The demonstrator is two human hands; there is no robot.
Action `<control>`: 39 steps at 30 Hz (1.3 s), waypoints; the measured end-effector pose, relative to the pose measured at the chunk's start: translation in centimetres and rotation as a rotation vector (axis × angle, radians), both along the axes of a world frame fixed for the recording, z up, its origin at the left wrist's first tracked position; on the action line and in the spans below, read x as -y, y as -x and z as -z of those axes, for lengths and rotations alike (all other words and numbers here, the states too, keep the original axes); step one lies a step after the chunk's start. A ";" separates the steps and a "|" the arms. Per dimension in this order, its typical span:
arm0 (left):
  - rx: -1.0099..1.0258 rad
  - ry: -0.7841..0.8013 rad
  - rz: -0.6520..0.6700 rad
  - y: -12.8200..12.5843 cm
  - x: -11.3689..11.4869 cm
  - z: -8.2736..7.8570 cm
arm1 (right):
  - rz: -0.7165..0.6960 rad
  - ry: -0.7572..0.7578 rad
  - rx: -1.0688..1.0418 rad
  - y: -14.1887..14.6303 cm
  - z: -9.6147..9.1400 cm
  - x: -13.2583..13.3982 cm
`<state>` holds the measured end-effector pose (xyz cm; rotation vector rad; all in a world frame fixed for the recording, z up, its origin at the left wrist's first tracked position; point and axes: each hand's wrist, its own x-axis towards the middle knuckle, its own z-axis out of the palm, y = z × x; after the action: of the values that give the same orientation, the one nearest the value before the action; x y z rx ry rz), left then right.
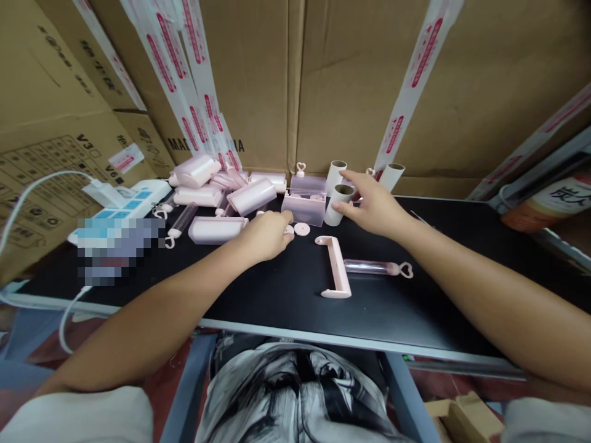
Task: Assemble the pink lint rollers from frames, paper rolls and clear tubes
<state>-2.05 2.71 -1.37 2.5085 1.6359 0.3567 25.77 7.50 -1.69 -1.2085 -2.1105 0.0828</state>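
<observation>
Currently, left hand point(266, 235) curled at small pink disc point(290, 229), beyond and left of pink frame point(338, 267); second disc point(301, 229) between. Right hand point(369, 200) beyond frame, thumb against near white tube point(336, 215), fingers spread. Whether either grips, cannot tell; contact partly hidden. Clear handle point(369, 267) right of frame; pale pink cases point(252, 197) farther left; cardboard point(351, 104) well beyond.

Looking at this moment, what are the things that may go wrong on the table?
1. The front white roll stands upright close to another roll; the right hand, reaching in there, might tip one.
2. The loose pink disc lies near the left hand, so a small push could send it sliding.
3. The clear handle lies beside the right forearm, which might bump it.
</observation>
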 end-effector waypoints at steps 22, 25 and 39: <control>1.358 0.105 0.197 -1.0 0.8 -0.4 | -0.235 0.410 -0.986 3.8 -1.1 6.5; 1.343 0.106 0.164 -1.0 1.1 -0.7 | -0.212 0.440 -0.954 4.0 -1.3 6.8; 1.393 -0.111 0.041 -0.6 1.5 -2.4 | -0.273 0.168 -0.026 7.0 -3.1 5.3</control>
<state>-1.40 1.24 1.04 1.4810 0.9114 1.6771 18.77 2.22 1.40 -0.9989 -2.2702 0.4035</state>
